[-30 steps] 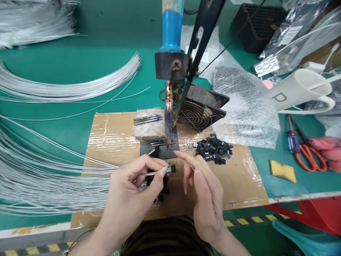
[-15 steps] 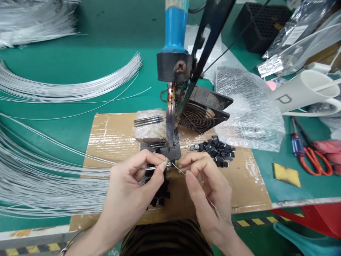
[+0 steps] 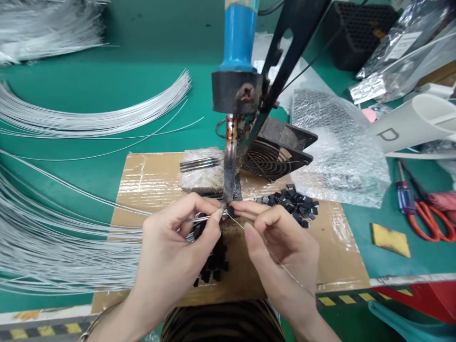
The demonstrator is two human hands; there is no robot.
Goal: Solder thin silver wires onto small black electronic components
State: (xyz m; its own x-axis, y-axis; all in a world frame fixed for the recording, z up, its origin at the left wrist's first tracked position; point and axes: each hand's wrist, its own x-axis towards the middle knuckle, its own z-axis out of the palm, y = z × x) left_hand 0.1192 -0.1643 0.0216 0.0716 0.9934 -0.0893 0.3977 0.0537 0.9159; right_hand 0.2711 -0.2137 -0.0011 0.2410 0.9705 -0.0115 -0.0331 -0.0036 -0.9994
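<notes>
My left hand (image 3: 174,247) pinches a thin grey cable (image 3: 197,219) near its end, between thumb and forefinger. A soldering iron (image 3: 239,40) with a blue handle hangs tip down in a stand, its tip right at the fingertips. My right hand (image 3: 288,237) is closed on a thin strand of solder wire (image 3: 285,269), which trails over the palm. Its forefinger reaches a small black connector (image 3: 231,212) at the cable end; whether it grips this part is hard to see. More black pieces (image 3: 216,261) lie below the hands, partly hidden.
Grey cables (image 3: 89,256) spread at left, with another bundle (image 3: 107,121) behind. A cardboard sheet (image 3: 142,185) carries a wrapped block (image 3: 201,178) with metal rods and a pile of black connectors (image 3: 294,202). A fan (image 3: 274,152), bubble wrap (image 3: 335,156), scissors (image 3: 429,221) and sponge (image 3: 391,240) are right.
Both hands have come closer to the iron's tip. My right forefinger has stretched left to the black connector at the cable end. The view has shifted slightly.
</notes>
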